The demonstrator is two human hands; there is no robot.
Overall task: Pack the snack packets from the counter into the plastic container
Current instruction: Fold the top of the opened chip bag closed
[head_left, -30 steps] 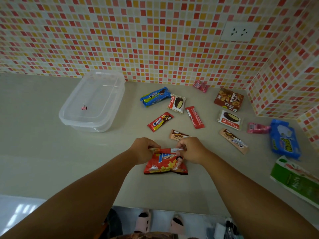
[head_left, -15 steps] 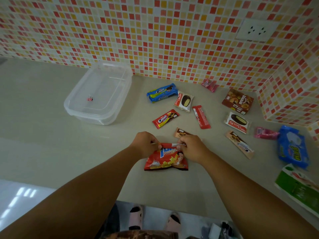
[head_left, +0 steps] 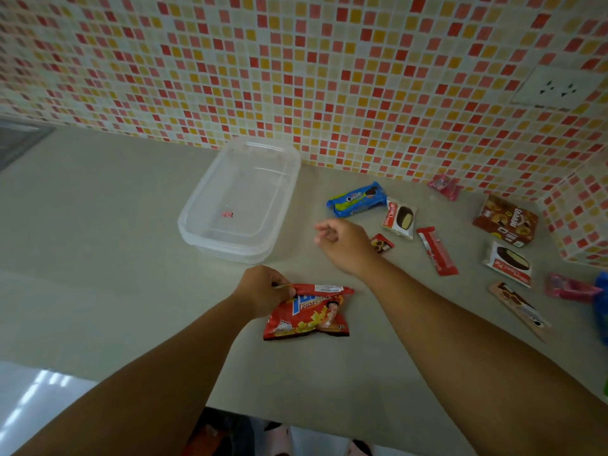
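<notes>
Your left hand (head_left: 263, 294) pinches the chip bag (head_left: 307, 312) by its top seam, ready to lift. Right hand (head_left: 343, 245) hovers, loosely curled, empty, near the container (head_left: 197, 218) on the bench (head_left: 98, 258).

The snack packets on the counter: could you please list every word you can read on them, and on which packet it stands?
"POTATO SNACK": red chip bag, gripped by the left hand.
"Cream-O": blue biscuit packet.
"Choco": white pie packet.
"Choco Pie": second white pie packet.
Brown box, red bar and pink wrappers: print too blurred to read.
</notes>
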